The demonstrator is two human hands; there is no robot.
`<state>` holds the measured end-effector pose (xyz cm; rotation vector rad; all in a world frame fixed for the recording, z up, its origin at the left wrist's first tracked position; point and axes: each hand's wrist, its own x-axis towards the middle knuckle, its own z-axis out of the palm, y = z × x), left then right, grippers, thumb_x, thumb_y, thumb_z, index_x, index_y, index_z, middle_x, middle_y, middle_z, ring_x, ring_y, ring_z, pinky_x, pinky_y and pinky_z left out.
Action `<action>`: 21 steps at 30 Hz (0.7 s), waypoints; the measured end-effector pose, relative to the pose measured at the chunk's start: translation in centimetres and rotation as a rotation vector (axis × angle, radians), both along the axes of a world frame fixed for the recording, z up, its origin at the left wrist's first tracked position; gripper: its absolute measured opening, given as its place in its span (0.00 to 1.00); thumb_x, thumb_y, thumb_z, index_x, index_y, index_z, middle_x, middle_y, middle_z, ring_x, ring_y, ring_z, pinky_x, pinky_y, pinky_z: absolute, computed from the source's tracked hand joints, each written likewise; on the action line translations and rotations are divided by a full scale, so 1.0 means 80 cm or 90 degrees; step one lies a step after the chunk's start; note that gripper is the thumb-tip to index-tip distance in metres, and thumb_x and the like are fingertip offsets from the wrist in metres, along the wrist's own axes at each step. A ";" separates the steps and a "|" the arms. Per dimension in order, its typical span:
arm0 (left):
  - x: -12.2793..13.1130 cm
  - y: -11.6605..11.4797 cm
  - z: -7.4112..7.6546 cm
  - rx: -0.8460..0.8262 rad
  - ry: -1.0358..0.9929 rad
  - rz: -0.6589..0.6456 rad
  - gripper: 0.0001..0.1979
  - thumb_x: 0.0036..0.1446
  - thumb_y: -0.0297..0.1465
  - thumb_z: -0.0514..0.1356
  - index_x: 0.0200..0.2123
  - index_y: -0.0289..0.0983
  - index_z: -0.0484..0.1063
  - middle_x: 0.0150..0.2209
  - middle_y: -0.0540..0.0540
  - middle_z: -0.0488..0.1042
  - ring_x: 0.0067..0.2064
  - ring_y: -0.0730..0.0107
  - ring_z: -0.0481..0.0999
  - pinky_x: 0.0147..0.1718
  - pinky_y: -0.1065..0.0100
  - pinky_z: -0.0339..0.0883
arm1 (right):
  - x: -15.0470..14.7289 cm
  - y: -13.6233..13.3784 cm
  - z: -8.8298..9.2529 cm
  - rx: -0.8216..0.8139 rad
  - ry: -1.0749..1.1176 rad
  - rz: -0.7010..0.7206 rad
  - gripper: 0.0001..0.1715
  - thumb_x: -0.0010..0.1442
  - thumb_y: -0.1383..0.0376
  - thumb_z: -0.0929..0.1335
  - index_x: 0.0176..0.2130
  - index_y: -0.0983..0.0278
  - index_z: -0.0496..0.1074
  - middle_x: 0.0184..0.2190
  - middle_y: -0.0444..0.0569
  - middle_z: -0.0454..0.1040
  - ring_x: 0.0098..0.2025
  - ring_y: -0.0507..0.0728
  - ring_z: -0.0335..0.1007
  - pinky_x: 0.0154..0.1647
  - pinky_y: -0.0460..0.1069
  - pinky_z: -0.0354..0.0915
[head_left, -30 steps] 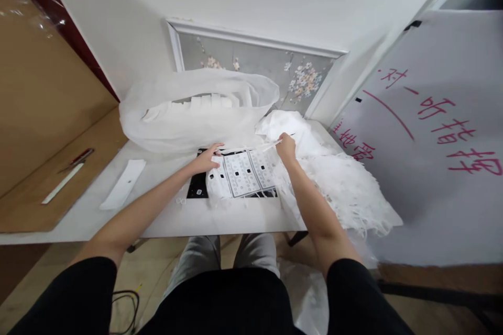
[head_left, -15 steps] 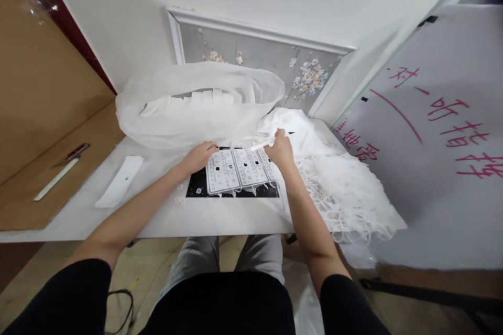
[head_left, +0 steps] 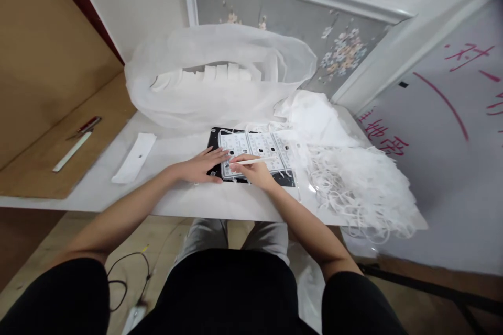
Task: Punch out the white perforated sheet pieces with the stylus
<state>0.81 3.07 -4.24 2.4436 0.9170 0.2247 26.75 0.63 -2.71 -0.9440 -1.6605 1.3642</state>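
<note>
A pale printed sheet [head_left: 255, 144] with rows of small marks and dark squares lies on a black board [head_left: 213, 140] at the middle of the table. My left hand [head_left: 201, 166] rests flat with fingers spread across the board's left side, its fingertips at the sheet's left edge. Close beside it, my right hand [head_left: 253, 171] is closed around a thin white pen-like tool [head_left: 259, 160], over the sheet's lower left part. The tool's tip is too small to make out.
A heap of white strips and strings [head_left: 357, 183] covers the table's right side. Behind the sheet sits a translucent white bag [head_left: 220, 99] with white pieces inside. A white card [head_left: 135, 157], a red knife [head_left: 89, 124] and a white strip [head_left: 73, 152] lie leftward.
My right hand has come from the sheet's far right edge to its near left part with the white tool. My left hand has moved nearer and flattened. The view has shifted.
</note>
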 end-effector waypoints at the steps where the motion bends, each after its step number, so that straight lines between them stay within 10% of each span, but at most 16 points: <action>1: 0.001 0.001 0.000 0.000 0.000 0.001 0.45 0.62 0.54 0.61 0.75 0.48 0.48 0.76 0.45 0.45 0.77 0.48 0.41 0.73 0.50 0.30 | -0.001 -0.002 -0.004 -0.013 -0.004 -0.003 0.20 0.56 0.48 0.76 0.39 0.60 0.79 0.34 0.47 0.80 0.34 0.55 0.76 0.37 0.51 0.74; 13: 0.015 -0.006 -0.015 -0.014 -0.016 0.067 0.36 0.68 0.46 0.56 0.74 0.42 0.51 0.76 0.43 0.48 0.77 0.50 0.40 0.73 0.49 0.27 | -0.003 -0.014 -0.026 0.015 -0.049 -0.018 0.17 0.58 0.51 0.75 0.35 0.62 0.79 0.29 0.49 0.79 0.30 0.56 0.75 0.31 0.50 0.71; 21: 0.022 -0.011 -0.005 -0.016 0.054 0.121 0.47 0.65 0.50 0.55 0.76 0.36 0.36 0.78 0.38 0.31 0.77 0.49 0.31 0.73 0.51 0.31 | -0.001 -0.016 -0.027 0.128 -0.106 -0.022 0.13 0.63 0.55 0.72 0.37 0.62 0.80 0.33 0.50 0.82 0.34 0.57 0.78 0.35 0.51 0.73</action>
